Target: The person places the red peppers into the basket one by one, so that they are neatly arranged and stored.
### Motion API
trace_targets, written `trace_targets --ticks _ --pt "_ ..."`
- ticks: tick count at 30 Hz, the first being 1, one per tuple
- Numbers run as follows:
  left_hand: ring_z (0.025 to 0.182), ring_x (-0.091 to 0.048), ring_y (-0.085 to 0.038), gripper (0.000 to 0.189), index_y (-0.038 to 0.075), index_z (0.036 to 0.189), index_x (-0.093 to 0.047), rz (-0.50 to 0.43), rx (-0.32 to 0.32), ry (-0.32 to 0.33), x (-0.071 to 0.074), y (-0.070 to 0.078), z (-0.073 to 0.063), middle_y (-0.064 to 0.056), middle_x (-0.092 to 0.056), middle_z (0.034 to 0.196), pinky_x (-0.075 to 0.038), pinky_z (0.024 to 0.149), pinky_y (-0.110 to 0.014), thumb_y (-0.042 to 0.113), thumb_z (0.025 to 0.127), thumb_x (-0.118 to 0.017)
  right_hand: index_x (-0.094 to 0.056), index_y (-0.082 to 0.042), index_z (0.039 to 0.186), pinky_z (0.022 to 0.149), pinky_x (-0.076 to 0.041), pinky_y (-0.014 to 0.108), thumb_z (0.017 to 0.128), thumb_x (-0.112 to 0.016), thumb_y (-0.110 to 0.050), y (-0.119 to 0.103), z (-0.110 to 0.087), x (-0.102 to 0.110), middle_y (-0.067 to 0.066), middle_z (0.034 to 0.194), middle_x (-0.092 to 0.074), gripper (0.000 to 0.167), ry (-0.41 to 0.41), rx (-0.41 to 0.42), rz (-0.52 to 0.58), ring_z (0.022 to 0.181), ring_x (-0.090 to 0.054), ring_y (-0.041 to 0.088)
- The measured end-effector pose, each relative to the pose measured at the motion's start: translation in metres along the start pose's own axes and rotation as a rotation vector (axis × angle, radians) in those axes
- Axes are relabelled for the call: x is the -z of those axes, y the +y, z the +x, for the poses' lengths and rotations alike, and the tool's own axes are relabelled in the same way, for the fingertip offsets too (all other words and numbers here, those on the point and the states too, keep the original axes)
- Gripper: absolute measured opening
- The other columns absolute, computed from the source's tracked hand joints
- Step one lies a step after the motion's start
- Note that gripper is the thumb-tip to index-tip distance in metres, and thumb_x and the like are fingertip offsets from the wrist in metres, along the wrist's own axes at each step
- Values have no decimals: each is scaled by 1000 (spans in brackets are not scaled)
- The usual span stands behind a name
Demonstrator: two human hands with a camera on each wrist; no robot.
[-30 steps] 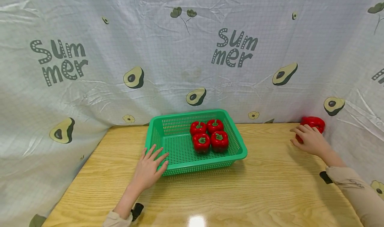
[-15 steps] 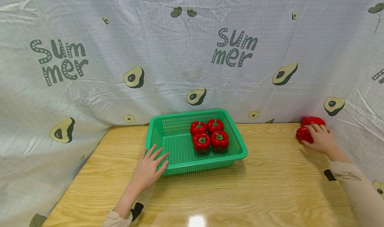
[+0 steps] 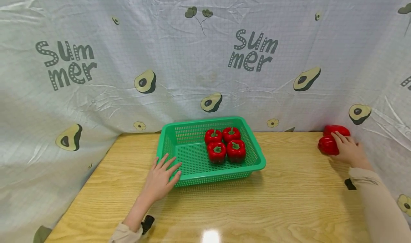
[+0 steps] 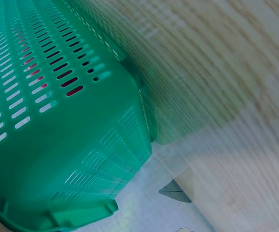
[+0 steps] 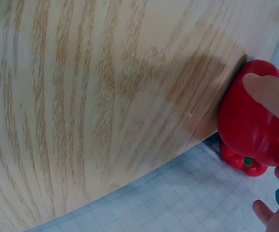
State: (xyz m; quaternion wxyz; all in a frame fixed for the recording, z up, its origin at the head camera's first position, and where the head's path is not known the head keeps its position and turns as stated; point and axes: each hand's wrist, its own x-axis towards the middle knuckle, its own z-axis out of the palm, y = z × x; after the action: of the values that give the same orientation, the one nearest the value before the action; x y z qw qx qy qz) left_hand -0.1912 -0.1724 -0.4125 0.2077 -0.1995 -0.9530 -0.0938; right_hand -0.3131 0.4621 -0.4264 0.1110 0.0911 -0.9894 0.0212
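Observation:
In the head view my left hand point(image 3: 158, 180) rests with spread, straight fingers on the front left corner of a green plastic basket point(image 3: 212, 177). The left wrist view shows the slotted wall of that basket point(image 4: 81, 125) close up. Four-lobed stems aside, several red bell peppers point(image 3: 217, 152) stand together in its right half. At the far right, my right hand point(image 3: 350, 152) holds a red bell pepper point(image 3: 327, 145), thumb on its side in the right wrist view, where that bell pepper point(image 5: 248, 116) lies on the table. A second red bell pepper point(image 3: 337, 129) lies just behind.
The wooden table point(image 3: 282, 200) runs under everything. A pale printed curtain point(image 3: 179, 57) hangs along its back and both sides, close behind the basket and the loose peppers. The basket's left half shows its bare slotted floor.
My right hand has shifted to the right over the nearer loose pepper, baring more of that pepper's left side. My left hand and the basket have kept their place; the head view has shifted slightly.

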Motion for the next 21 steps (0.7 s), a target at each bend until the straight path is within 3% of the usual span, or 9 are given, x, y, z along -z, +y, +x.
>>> trace_targets --ticks 5,12,21 --pt "127 -37 -36 37 16 119 -60 7 -4 -1 0 0 1 -12 -53 127 -24 104 -56 34 89 -49 -25 7 130 73 -27 71 62 -74 -21 0 0 -2 35 121 -30 89 3 -29 17 107 -23 54" --pt "128 -36 -36 36 16 118 -60 -7 3 2 0 0 1 -13 -53 127 -22 105 -56 34 89 -49 -34 11 120 69 -32 69 59 -75 -20 -4 -4 -5 32 112 -32 80 82 -32 2 102 -26 53" --pt "127 -36 -37 36 16 118 -60 -6 5 3 -1 0 0 -13 -53 127 -23 104 -57 34 89 -49 -33 13 116 66 -30 64 59 -76 -19 -8 -13 -10 37 105 -30 78 127 -55 17 96 -27 53"
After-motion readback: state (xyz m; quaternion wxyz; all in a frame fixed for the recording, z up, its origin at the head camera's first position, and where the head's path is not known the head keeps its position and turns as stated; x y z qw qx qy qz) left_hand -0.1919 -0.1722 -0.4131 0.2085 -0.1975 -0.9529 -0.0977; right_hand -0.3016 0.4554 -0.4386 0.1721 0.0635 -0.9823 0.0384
